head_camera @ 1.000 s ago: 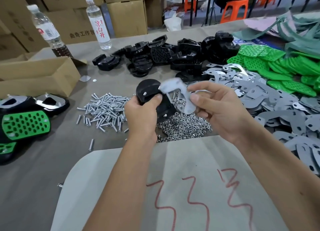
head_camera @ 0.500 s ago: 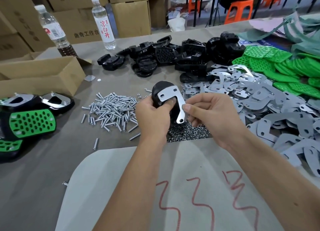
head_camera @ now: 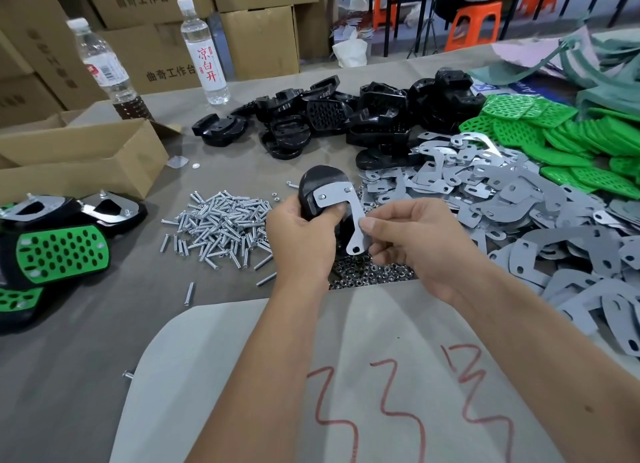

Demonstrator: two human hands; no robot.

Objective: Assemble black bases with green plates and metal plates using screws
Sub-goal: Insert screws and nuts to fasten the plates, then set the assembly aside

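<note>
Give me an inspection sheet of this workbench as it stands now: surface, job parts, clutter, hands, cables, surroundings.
Surface: grey table, with a pale sheet marked in red at the near edge.
Job's things: black base with metal plate laid on it, held up; screw pile; nuts; loose black bases; metal plates; green plates; finished units at left.
Clutter: two bottles, open carton.
Hands: left hand grips the base; right hand pinches the plate's lower end.
Cables: nothing seen.
Surroundings: stacked cartons, orange stools.
</note>
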